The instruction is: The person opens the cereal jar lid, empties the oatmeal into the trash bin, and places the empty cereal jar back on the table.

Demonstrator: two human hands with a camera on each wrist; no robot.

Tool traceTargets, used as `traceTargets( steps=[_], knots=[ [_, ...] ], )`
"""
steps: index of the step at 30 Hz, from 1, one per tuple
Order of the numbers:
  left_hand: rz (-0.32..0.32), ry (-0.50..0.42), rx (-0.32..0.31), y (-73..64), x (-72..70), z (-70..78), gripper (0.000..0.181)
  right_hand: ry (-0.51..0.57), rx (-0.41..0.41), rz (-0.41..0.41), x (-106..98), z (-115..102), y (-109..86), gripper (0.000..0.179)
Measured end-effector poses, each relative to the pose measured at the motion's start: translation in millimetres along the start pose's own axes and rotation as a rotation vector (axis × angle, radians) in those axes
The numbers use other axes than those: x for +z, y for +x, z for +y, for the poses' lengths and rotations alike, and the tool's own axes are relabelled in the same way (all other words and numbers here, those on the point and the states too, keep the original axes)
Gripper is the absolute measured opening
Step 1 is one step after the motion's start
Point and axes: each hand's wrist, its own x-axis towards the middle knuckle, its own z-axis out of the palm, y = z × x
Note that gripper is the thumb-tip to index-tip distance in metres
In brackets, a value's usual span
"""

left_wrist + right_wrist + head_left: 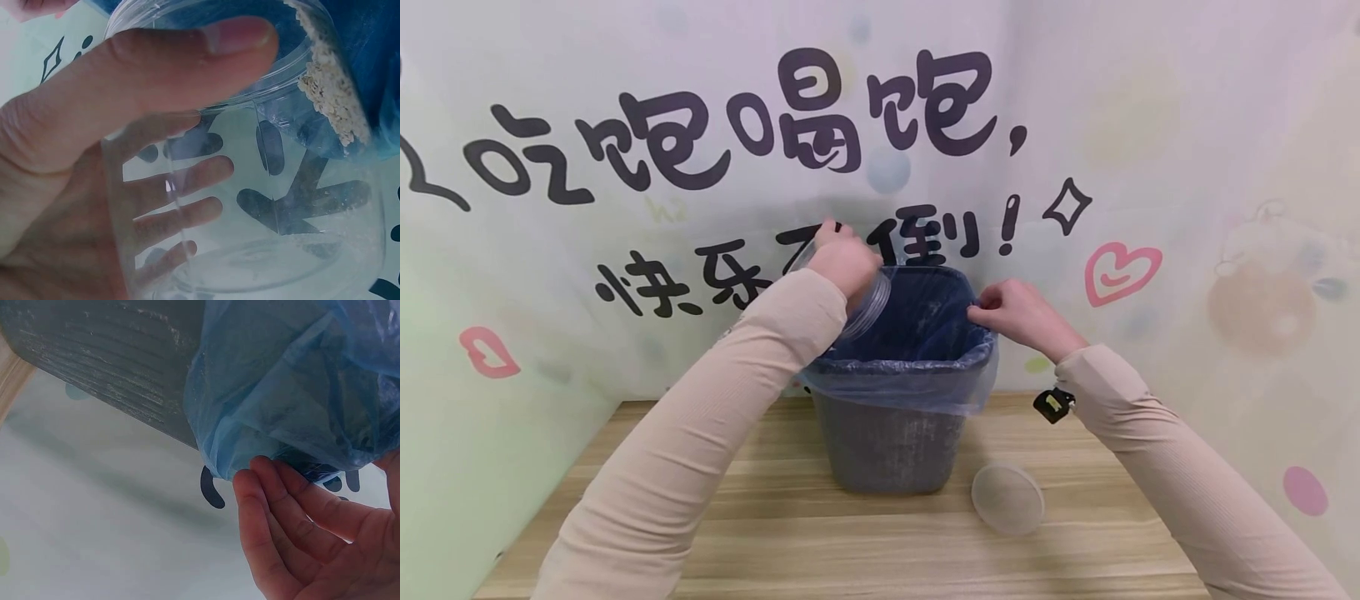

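My left hand (848, 262) grips a clear plastic jar (872, 307), tipped with its mouth over the bin (891, 454). In the left wrist view the thumb lies across the jar's neck and the fingers show through the wall. Pale crumbly granules (334, 94) lie along one side at the jar's mouth; the rest of the jar looks bare. A blue plastic bag (902, 392) lines the grey bin and folds over its rim. At the right rim my right hand (1022, 315) pinches the bag's edge, its fingertips (250, 481) against the film.
A round translucent lid (1007, 500) lies on the wood-grain table (790, 533), right of the bin's foot. Behind the bin hangs a pale wall cloth (1187, 150) with black lettering. A small black device (1054, 405) is at the right wrist.
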Motion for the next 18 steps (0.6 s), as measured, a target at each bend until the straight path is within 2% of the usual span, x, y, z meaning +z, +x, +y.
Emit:
traceTargets(
  steps=[5,11,18],
  knots=[
    [0.034,0.017,0.014,-0.1,1.2,3.1,0.064,-0.003,-0.001,0.001,0.3,-0.1,-0.2,0.029],
    [0.063,-0.005,0.007,-1.2,3.3,2.6,0.065,0.001,-0.008,0.003,0.5,0.2,0.1,0.028],
    [0.078,0.025,0.013,-0.5,3.9,7.2,0.05,0.014,0.004,-0.004,0.5,-0.2,-0.2,0.029]
  ],
)
